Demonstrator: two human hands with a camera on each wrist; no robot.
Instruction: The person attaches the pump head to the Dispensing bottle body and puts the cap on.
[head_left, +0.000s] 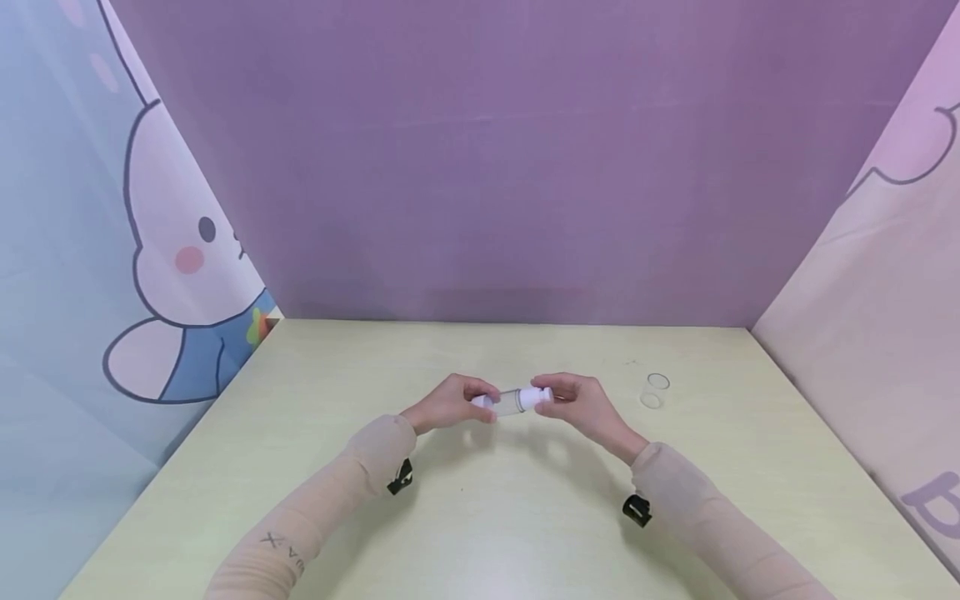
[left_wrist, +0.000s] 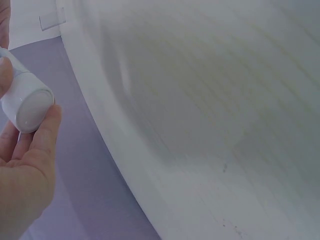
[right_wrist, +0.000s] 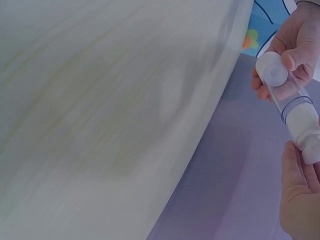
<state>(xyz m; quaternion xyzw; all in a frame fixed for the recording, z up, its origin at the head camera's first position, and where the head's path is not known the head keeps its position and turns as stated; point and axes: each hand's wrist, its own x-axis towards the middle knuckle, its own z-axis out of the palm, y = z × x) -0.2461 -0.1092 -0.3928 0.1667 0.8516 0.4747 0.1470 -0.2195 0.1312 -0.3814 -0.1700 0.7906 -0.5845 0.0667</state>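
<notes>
Where my left hand and right hand meet the slim clear plastic bottle with white ends, each has its thumb and fingers closed around one end, with no more spread than the bottle's girth. The left grips near the round white base, the right pinches the white stepped top. The bottle lies nearly level between them, apparently clear of the pale wooden counter.

If I twisted or pulled unevenly, I think the smooth plastic could slip through my fingertips, since I have only its ends; a sudden parting of top and body could jerk my hands apart and drop a piece. Off to my right, the clear hollow plastic cylinder barely shows against the counter, so a careless sweep of my right forearm might knock it away
</notes>
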